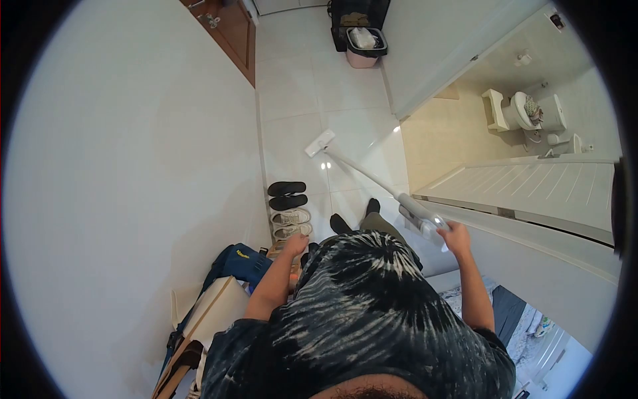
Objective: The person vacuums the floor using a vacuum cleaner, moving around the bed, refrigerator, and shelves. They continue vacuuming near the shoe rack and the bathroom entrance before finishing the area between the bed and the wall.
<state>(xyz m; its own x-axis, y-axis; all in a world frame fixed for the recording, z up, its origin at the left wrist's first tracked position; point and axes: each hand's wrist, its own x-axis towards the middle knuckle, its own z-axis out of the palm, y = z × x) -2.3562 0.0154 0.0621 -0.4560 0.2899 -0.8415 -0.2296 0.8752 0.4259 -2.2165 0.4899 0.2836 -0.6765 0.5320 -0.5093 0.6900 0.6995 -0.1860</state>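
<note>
My right hand (454,237) is wrapped round the handle of a white and grey stick vacuum cleaner (420,218). Its long tube (365,172) slants forward and left, ending in a flat white floor head (320,143) that lies on the tiles. My left hand (296,245) hangs at my side with its fingers curled in, and no object shows in it. Just beyond that hand are a pair of light sneakers (290,224) and a pair of black slippers (287,195), lined up along the left wall. My feet in black (340,223) stand between the shoes and the vacuum.
A pink bin (362,58) with a black liner stands ahead by the right wall. To the right, a white door (531,189) opens on a bathroom with a toilet (525,111) and a stool (494,110). A blue bag (242,266) sits at the left; a brown door (229,30) is farther on.
</note>
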